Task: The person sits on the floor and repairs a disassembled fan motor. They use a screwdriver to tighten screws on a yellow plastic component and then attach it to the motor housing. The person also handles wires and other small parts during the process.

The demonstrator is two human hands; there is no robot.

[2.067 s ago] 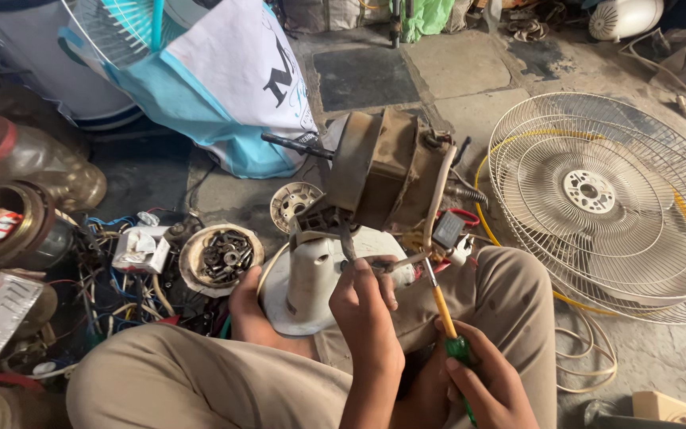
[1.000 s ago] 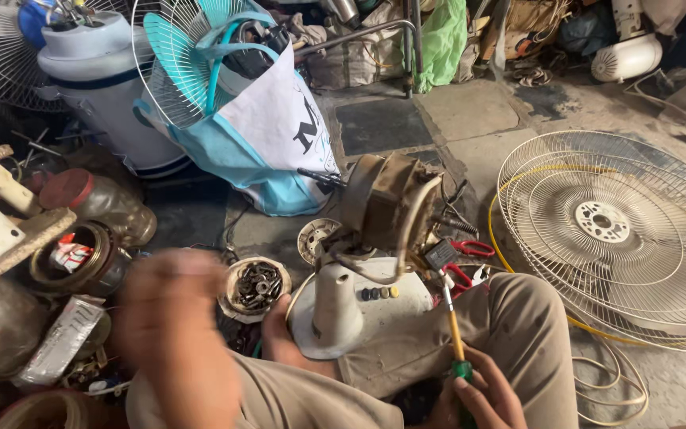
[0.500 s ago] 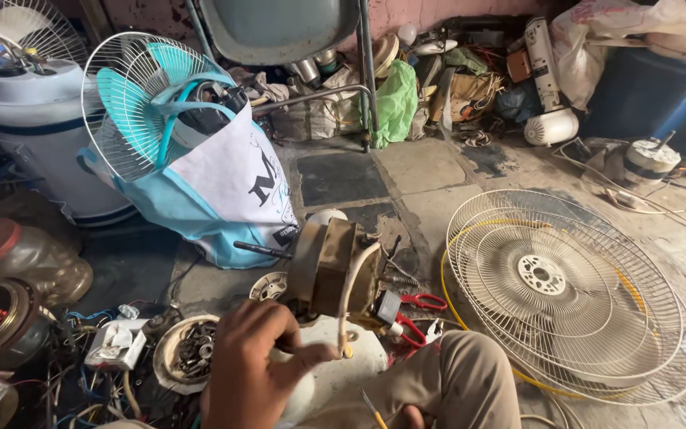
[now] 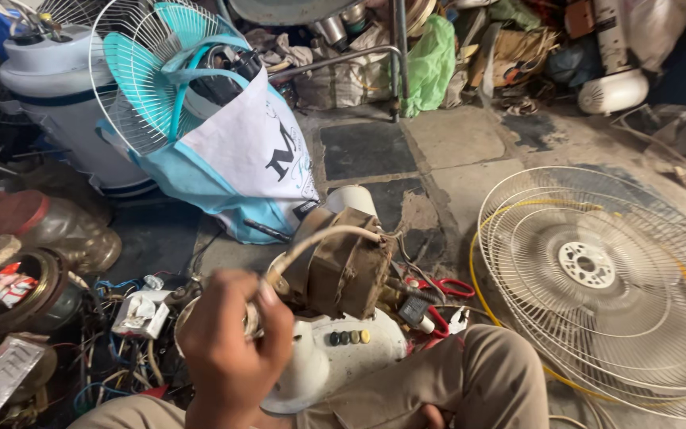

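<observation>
While the left hand (image 4: 228, 342) closes around the rear of the fan motor (image 4: 339, 274), fingers curled tight against its back end, the motor sits bare of housing, blade and guard. It remains attached atop the white fan base (image 4: 335, 361) between the knees. Right of the grip lie red-handled snips (image 4: 446, 298) and detached wire guards (image 4: 605, 286). Only a fingertip of the right hand (image 4: 432, 416) shows; its grip cannot be judged.

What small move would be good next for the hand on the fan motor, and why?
Probably steady the fan motor first. The left hand grips its rear end with a pale cable looping over it, and the motor is tilted above the white base. The right hand is barely in view, low between the knees.
</observation>
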